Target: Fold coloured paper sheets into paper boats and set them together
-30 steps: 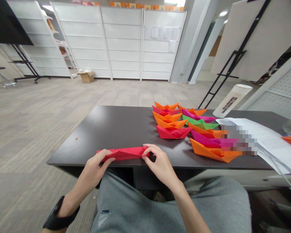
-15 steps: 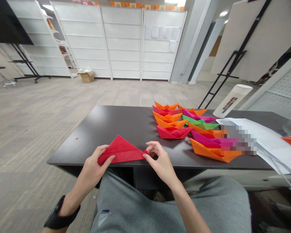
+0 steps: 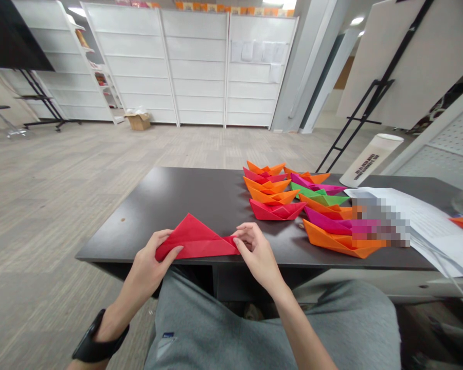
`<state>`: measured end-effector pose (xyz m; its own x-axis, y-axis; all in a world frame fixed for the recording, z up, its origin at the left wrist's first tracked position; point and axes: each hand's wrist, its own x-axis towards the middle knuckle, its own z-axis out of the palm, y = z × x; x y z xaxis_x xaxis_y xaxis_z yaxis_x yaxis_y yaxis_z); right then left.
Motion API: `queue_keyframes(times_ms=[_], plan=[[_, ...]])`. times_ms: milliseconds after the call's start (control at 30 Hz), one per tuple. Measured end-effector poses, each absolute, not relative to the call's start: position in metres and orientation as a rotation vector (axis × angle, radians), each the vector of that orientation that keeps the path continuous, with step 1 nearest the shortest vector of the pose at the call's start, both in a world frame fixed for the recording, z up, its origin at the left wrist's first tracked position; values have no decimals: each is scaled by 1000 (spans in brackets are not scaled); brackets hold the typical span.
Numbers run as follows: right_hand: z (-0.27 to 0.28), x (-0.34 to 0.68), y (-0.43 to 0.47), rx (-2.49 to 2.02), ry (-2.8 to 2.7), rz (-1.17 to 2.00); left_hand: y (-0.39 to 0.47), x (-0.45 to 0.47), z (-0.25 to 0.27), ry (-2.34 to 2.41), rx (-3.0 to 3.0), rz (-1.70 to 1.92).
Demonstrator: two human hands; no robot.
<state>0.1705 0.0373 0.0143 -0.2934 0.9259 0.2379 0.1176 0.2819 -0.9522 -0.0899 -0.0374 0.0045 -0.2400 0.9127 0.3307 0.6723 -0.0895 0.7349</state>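
Note:
A red sheet of origami paper (image 3: 195,237), folded to a triangle with a band along its lower edge, is held at the front edge of the dark table. My left hand (image 3: 153,259) is closed on its left corner, thumb in front and fingers behind. At the right corner, my right hand (image 3: 256,252) pinches the paper between thumb and fingers. The nearest finished piece is a red paper boat (image 3: 277,210), beyond my right hand. An orange paper boat (image 3: 341,241) sits farther right, partly covered by a blurred patch.
Several folded boats stand in two rows, among them a green boat (image 3: 318,195). White papers (image 3: 428,221) and a cable lie to the right. A white cylinder (image 3: 370,160) stands tilted in view behind them. My knees are under the table (image 3: 185,190).
My right hand has shifted slightly right and up along the right corner, and more of that red tip shows. My left hand keeps its hold in the same place.

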Motion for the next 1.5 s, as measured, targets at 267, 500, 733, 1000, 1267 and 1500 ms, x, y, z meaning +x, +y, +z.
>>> queue_keyframes(times_ms=[267,500,733,1000,1267,1500], plan=[[28,176,28,-901,-2173,771,-37,-93,5,1912,1812,1283],[26,172,26,-833,-2149,637,-39,-90,9,1901,1911,1263],[25,171,28,-813,-2119,610,-40,-89,11,1925,1918,1241],[19,175,33,-702,-2098,792,-50,-78,30,1849,2034,1187],[16,180,37,-661,-2090,574,-21,-75,69,1617,2122,1015],[32,194,38,-593,-2142,746,-1,-61,99,1404,2341,787]])
